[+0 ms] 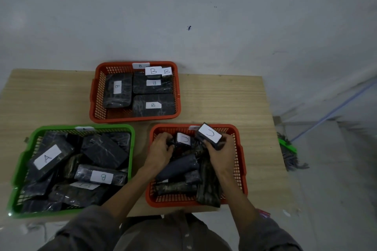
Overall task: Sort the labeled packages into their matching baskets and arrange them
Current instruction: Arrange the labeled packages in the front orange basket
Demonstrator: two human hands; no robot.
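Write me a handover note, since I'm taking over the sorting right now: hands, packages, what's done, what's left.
Right hand: holds a C-labeled package over the near orange basket.
Left hand: in the same basket, gripping a dark package; a second C package stands beside it.
Done: far orange basket holds only B packages, laid flat.
Left: the green basket is a jumble, and a B-labeled package sits among the A's; move it, then tidy.

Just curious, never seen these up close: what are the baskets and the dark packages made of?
The baskets, like the green basket, look like moulded plastic: bright colour, lattice walls. The packages, such as the one labelled A, seem wrapped in glossy dark film, judging by creases and glints. Contents unseen.
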